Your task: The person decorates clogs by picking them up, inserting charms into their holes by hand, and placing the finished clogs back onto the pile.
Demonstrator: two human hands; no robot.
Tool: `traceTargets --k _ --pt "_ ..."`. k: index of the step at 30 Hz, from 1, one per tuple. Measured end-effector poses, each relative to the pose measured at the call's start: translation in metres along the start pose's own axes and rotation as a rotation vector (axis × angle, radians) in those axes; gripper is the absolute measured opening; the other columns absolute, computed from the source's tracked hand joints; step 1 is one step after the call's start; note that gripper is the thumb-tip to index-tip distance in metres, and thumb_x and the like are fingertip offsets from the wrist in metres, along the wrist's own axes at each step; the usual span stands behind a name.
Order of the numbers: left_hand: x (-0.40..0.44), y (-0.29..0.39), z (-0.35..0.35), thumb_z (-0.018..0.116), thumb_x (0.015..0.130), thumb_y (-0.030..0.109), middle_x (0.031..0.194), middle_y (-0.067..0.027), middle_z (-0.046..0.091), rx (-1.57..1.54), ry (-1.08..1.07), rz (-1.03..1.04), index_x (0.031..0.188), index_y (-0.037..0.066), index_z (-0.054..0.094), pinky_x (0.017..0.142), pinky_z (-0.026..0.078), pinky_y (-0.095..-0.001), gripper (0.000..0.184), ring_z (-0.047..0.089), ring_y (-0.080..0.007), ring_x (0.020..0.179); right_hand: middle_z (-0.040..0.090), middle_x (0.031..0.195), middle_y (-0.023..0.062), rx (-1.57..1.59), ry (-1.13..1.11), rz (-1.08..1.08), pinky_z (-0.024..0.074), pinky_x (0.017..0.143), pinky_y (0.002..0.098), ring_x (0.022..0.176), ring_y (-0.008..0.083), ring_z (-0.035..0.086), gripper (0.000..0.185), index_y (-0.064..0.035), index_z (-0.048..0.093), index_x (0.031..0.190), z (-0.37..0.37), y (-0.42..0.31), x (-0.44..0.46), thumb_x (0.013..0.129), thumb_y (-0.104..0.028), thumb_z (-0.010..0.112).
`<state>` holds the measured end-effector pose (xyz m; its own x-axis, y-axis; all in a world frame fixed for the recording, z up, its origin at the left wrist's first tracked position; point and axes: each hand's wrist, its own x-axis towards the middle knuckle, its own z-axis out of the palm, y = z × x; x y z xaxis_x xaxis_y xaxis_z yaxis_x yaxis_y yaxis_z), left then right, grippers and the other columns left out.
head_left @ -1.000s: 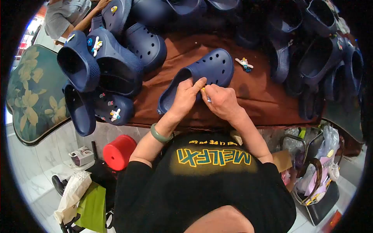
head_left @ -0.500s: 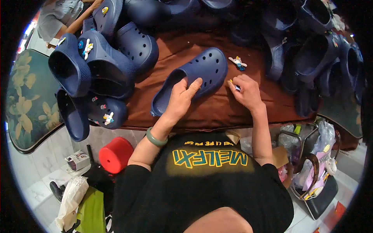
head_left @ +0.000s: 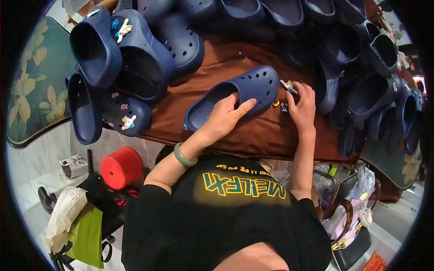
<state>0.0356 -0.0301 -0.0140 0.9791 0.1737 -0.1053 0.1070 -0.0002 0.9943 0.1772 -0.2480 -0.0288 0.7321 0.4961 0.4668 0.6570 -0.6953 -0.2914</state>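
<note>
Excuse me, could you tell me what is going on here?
A person is handling a navy clog over a brown cloth. The left hand holds it, fingers in the opening and thumb outside. The right hand is at a white charm by the toe; whether it grips it is unclear. A small yellow piece lies nearby. No charm shows on this clog, while another clog at the left carries some.

The left hand (head_left: pixel 226 118) gripped a navy-blue, round-holed, rubbery clog (head_left: pixel 255 86) by its side; the right hand's (head_left: pixel 302 107) curled fingers met a small white figure-shaped charm (head_left: pixel 286 86) above brown cloth (head_left: pixel 217 58).
</note>
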Motion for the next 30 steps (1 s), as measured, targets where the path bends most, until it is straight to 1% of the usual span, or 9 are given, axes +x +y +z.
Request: traceTargets --k 5,8,9,12,13,16,20,23,30 --pt "0.000 0.000 -0.001 0.057 0.095 0.034 0.112 -0.0215 0.066 0.044 -0.007 0.028 0.119 -0.003 0.060 0.092 0.046 -0.0372 0.045 0.063 -0.0324 0.107 0.065 0.106 0.0110 -0.243 -0.185 0.061 0.0448 0.086 0.0407 0.099 0.0296 0.058 0.025 -0.0080 0.066 0.110 0.014 0.009 0.014 0.086 -0.014 0.067" --pt "-0.001 0.003 -0.001 0.057 0.095 0.035 0.112 -0.0228 0.065 0.068 -0.006 0.043 0.119 -0.003 0.060 0.092 0.046 -0.0380 0.045 0.062 -0.0347 0.107 0.068 0.102 0.0091 -0.192 0.009 0.010 0.0449 0.084 0.0387 0.096 0.0280 0.060 0.020 -0.0090 0.069 0.106 0.004 0.003 0.030 0.087 -0.011 0.066" --pt "0.000 0.002 -0.001 0.057 0.095 0.035 0.112 -0.0230 0.065 0.056 -0.005 0.046 0.120 -0.003 0.059 0.092 0.046 -0.0382 0.045 0.062 -0.0352 0.106 0.069 0.098 0.0083 -0.066 0.124 -0.044 0.0447 0.086 0.0371 0.094 0.0266 0.061 0.016 -0.0091 0.072 0.102 -0.001 -0.008 0.038 0.086 -0.009 0.067" --pt "0.000 -0.001 0.000 0.057 0.095 0.035 0.110 -0.0236 0.065 0.048 0.000 0.064 0.120 -0.002 0.059 0.091 0.047 -0.0395 0.045 0.062 -0.0368 0.104 0.068 0.095 0.0023 0.211 0.170 -0.205 0.0425 0.085 0.0371 0.091 0.0228 0.061 0.018 -0.0116 0.072 0.098 0.004 -0.045 0.053 0.081 -0.013 0.072" --pt "0.000 -0.001 0.001 0.057 0.095 0.035 0.109 -0.0238 0.065 0.060 0.010 0.078 0.119 -0.002 0.059 0.089 0.047 -0.0403 0.044 0.062 -0.0376 0.103 0.068 0.095 0.0018 0.166 0.165 -0.304 0.0420 0.086 0.0364 0.093 0.0215 0.061 0.019 -0.0127 0.073 0.095 0.012 -0.052 0.055 0.076 -0.013 0.076" --pt "0.001 -0.005 0.002 0.057 0.094 0.036 0.101 -0.0244 0.065 0.110 0.024 0.073 0.111 -0.002 0.060 0.084 0.048 -0.0430 0.041 0.062 -0.0400 0.097 0.068 0.094 -0.0011 0.229 0.042 -0.397 0.0372 0.092 0.0390 0.095 0.0203 0.059 0.023 -0.0141 0.072 0.097 0.027 -0.069 0.059 0.074 -0.013 0.076" --pt "0.001 -0.012 0.003 0.057 0.094 0.037 0.091 -0.0249 0.064 0.127 0.024 0.066 0.099 -0.002 0.060 0.077 0.047 -0.0465 0.039 0.062 -0.0424 0.088 0.065 0.097 -0.0001 0.262 -0.145 -0.440 0.0351 0.096 0.0409 0.102 0.0225 0.055 0.022 -0.0149 0.072 0.099 0.016 -0.066 0.066 0.077 -0.010 0.072" --pt "0.002 -0.012 0.004 0.057 0.094 0.036 0.089 -0.0251 0.063 0.143 0.040 0.087 0.098 -0.002 0.059 0.076 0.047 -0.0475 0.039 0.061 -0.0430 0.087 0.060 0.102 0.0036 0.207 -0.310 -0.498 0.0337 0.099 0.0437 0.109 0.0262 0.049 0.028 -0.0155 0.072 0.105 -0.004 -0.067 0.072 0.079 -0.006 0.068" --pt "0.002 -0.011 0.003 0.056 0.094 0.035 0.091 -0.0248 0.064 0.111 0.037 0.105 0.100 -0.001 0.059 0.076 0.047 -0.0477 0.037 0.060 -0.0441 0.089 0.056 0.103 0.0081 0.053 -0.519 -0.523 0.0323 0.100 0.0480 0.112 0.0275 0.048 0.044 -0.0177 0.071 0.113 -0.007 -0.067 0.077 0.077 0.005 0.058"
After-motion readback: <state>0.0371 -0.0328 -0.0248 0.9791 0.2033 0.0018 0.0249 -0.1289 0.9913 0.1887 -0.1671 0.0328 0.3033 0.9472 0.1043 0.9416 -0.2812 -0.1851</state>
